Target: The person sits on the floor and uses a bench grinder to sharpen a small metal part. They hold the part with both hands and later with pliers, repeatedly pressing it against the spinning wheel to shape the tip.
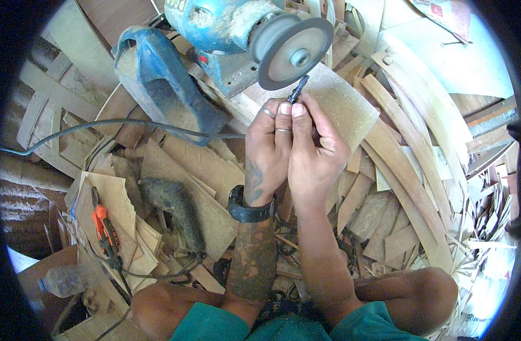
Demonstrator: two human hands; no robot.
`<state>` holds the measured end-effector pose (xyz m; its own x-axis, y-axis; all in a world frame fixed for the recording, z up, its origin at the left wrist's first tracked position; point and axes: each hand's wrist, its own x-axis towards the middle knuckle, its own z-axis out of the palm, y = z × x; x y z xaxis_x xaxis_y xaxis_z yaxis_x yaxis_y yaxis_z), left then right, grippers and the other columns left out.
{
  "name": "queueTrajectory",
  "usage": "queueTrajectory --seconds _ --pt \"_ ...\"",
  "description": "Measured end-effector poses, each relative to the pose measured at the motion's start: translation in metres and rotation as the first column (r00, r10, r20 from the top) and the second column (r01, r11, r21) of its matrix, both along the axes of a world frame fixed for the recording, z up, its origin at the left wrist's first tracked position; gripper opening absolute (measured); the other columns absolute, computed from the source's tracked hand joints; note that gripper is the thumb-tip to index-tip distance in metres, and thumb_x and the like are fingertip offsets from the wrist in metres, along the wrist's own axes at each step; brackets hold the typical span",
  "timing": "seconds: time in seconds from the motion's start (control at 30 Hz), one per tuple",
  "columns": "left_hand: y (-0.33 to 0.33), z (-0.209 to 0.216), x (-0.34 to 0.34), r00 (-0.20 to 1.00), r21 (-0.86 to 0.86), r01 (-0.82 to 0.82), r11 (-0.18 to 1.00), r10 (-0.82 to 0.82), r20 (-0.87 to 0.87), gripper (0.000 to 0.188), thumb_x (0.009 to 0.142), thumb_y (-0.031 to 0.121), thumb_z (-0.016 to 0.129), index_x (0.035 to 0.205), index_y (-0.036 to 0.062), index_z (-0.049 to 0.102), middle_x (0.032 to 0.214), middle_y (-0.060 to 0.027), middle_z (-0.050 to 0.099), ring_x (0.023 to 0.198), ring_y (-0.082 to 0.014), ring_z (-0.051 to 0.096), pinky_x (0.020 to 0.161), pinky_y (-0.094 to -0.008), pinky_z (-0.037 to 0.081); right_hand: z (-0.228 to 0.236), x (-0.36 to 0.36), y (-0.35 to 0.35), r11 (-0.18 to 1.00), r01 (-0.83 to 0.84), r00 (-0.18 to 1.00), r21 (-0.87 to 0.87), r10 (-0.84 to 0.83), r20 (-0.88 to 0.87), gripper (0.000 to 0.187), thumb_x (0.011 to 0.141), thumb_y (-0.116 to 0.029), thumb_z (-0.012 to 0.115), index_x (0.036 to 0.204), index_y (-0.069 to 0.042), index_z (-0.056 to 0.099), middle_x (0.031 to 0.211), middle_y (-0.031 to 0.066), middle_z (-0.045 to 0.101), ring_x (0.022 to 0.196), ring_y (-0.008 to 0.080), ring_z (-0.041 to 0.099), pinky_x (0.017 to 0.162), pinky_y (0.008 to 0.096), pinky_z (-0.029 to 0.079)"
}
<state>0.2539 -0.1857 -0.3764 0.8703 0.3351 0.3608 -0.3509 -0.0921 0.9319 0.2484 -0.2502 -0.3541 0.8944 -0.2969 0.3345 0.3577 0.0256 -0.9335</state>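
Just below the wheel (280, 65), the left hand (270, 139) and right hand (316, 145) have thumbs and fingers clamped on the bit (298, 90), its tip near the rim, contact unclear. A loose pinch could let the wheel, if spinning, snatch it. The board (351, 111) under the wheel may crowd the knuckles; left of the wheel lie a blue casing (158, 85) and cable (175, 128).

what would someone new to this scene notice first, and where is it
Probably the big grey wheel on the dusty blue machine at top centre. Just below it, the left hand and right hand pinch a slim dark bit, its tip at the wheel's lower edge. At lower left, a bright orange-and-black tool stands out among the wood scraps.
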Motion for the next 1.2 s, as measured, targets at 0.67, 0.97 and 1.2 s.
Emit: queueTrajectory --seconds 0.67,0.97,1.2 --pt "0.002 -0.002 -0.001 0.996 -0.139 0.086 0.987 -0.083 0.029 0.025 0.108 0.024 0.049 0.106 0.0028 0.062 0.084 -0.0038 0.062 0.079 -0.0097 0.053 0.071 -0.0289 0.048 -0.009 -0.004 0.006 0.987 -0.014 0.980 -0.162 0.046 0.193 0.032 0.098 -0.013 0.063 0.122 0.009 0.064 0.120 0.0259 0.066 0.108 0.0340 0.067 0.092 0.0394 0.052" --pt "0.005 -0.005 -0.002 0.997 -0.110 0.074 0.991 -0.075 -0.007 0.024 0.107 0.023 0.049 0.107 0.0030 0.062 0.085 -0.0051 0.062 0.080 -0.0111 0.053 0.072 -0.0305 0.048 -0.008 -0.008 0.005 0.972 -0.023 0.988 -0.232 0.058 0.142 0.035 0.101 -0.016 0.060 0.128 0.007 0.063 0.125 0.0223 0.065 0.115 0.0280 0.064 0.099 0.0367 0.049" --pt "0.005 -0.003 -0.002 0.998 -0.079 0.058 0.995 -0.059 -0.013 0.025 0.107 0.025 0.050 0.105 0.0034 0.061 0.082 -0.0062 0.061 0.079 -0.0116 0.053 0.071 -0.0312 0.049 -0.008 -0.007 0.004 0.964 -0.007 0.984 -0.264 0.053 0.168 0.035 0.101 -0.016 0.060 0.127 0.007 0.063 0.125 0.0237 0.065 0.115 0.0297 0.064 0.099 0.0377 0.049"
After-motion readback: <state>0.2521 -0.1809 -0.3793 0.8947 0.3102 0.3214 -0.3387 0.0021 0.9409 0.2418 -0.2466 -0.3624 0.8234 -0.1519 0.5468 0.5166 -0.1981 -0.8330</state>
